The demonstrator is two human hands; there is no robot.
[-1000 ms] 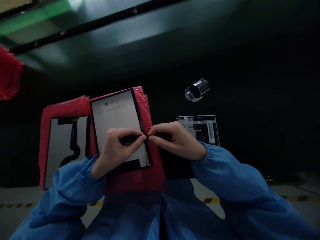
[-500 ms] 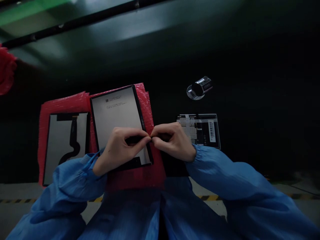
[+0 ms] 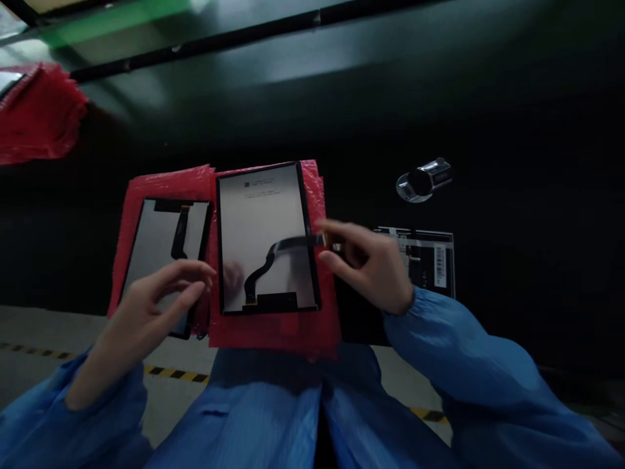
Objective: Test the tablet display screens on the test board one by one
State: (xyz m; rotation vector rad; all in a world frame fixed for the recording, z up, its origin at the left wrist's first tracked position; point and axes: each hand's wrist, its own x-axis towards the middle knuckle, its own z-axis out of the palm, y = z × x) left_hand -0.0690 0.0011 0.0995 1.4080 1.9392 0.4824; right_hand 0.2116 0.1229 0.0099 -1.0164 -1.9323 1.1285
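My right hand is at the right edge of a display panel lying face down. Its thumb and forefinger are around the gold-coloured end of a black flex cable, which curves up from the panel's near edge. My left hand hovers over a second display panel, fingers loosely curled and thumb slightly apart from them. Nothing shows in that hand, though its fingertips are a little blurred. The second panel has its own black flex cable, partly hidden by the left hand.
Red bubble-wrap bags lie under both panels. To the right are a circuit board assembly with a barcode label, partly covered by my right hand, and a shiny cylindrical object. More red wrap is at the far left.
My hands have parted from fingertip contact. The left moved left over the second panel; the right keeps the cable end, and the cable now shows in full. The whole view shifted.
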